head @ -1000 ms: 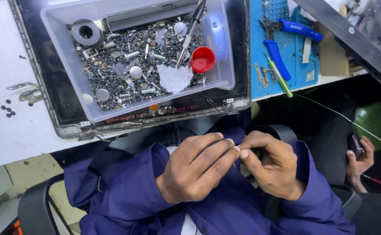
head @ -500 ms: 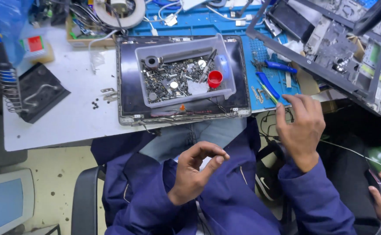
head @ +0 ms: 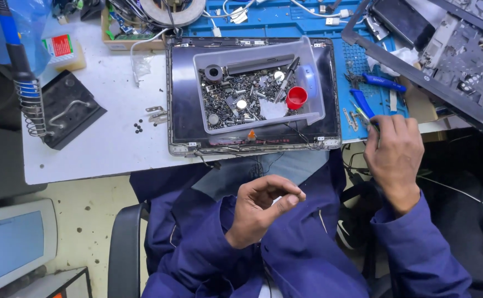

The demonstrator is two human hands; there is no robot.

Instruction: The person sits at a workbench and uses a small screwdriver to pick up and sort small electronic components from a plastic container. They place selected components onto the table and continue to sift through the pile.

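Head cam looking down: right hand (head: 393,157) is up at the tabletop (head: 98,149) edge, fingers curled onto a green-handled screwdriver (head: 363,115) lying on the blue mat (head: 363,55), right beside the blue pliers (head: 363,102). Can't tell how firm the grip is. Left hand (head: 260,207) hovers over the lap, thumb and fingers half curled in a loose pinch; can't tell if anything's in it. Clear bin (head: 313,83) of screws, with a red cap (head: 296,97) in it, sits on the laptop lid (head: 183,110).
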